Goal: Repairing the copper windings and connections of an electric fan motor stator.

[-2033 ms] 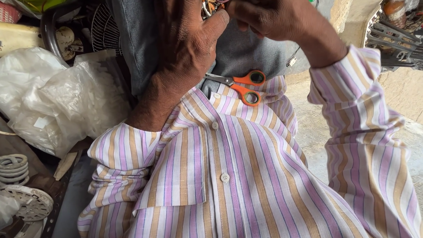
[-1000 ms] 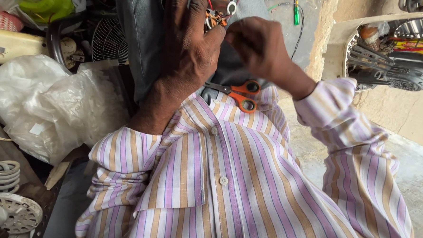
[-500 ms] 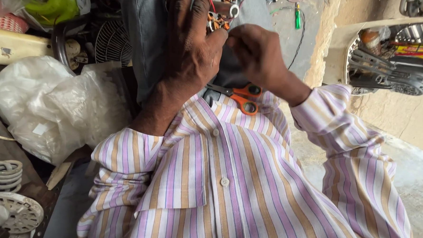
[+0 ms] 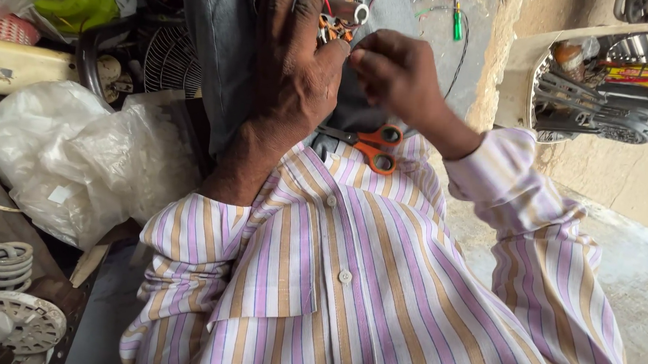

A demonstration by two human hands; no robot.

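Head view, looking down the wearer's own chest. A striped shirt (image 4: 348, 292) in lilac, tan and white fills the lower half, both sleeves rolled or pushed back at the forearm.

The left hand (image 4: 292, 71) lies flat, fingers stretched upward, steadying a small motor part (image 4: 338, 19) at the top middle of the frame. The part shows a short silvery shaft end, copper-orange windings and thin red and dark wires; most of it is hidden behind the fingers. It rests on grey-blue denim over the lap.

The right hand (image 4: 394, 72) is drawn into a pinch, thumb and forefinger tips together just right of the part. What they pinch is too fine to make out.

Orange-handled scissors (image 4: 365, 146) lie on the lap just below both hands, blades pointing left.

A green-handled screwdriver (image 4: 456, 22) lies on the ground beyond the right hand.

On the left, a crumpled clear plastic bag (image 4: 70, 156) with a small pale rectangular label sits beside a round wire fan guard (image 4: 170, 59). A lime-green plastic piece (image 4: 80, 4) is in the top left corner. A grey coiled spring (image 4: 3, 263) and a round perforated metal disc (image 4: 23, 322) sit at the lower left.
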